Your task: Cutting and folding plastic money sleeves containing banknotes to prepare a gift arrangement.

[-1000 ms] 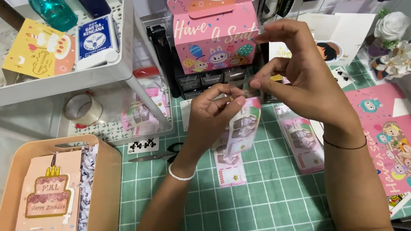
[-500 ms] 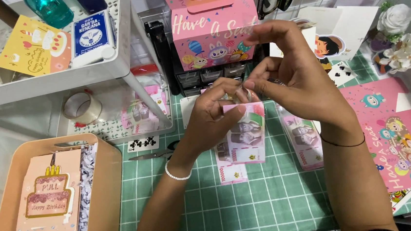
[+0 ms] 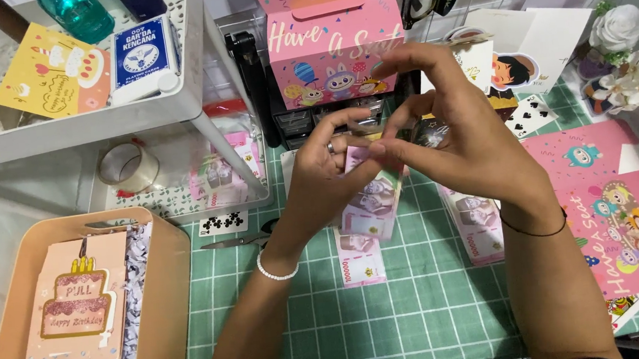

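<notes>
My left hand (image 3: 325, 179) and my right hand (image 3: 453, 135) meet above the green cutting mat (image 3: 391, 311). Both pinch the top edge of a pink banknote (image 3: 373, 202) that hangs down between them, slightly tilted. Under it, another pink banknote (image 3: 359, 258) lies flat on the mat. A small stack of pink banknotes (image 3: 473, 224) lies just right of my right wrist. A white bead bracelet is on my left wrist and a thin black band on my right.
A tan box (image 3: 162, 290) holding a pink birthday card (image 3: 78, 297) sits at left. Behind the hands stands a pink gift box (image 3: 328, 46). Scissors (image 3: 240, 239), a tape roll (image 3: 127, 166), a white shelf (image 3: 87, 118), playing cards (image 3: 531, 116) and flat pink cartons (image 3: 626, 216) surround the mat.
The hanging banknote has turned from tilted to more upright and my hands have shifted slightly left and closer together at its top edge.
</notes>
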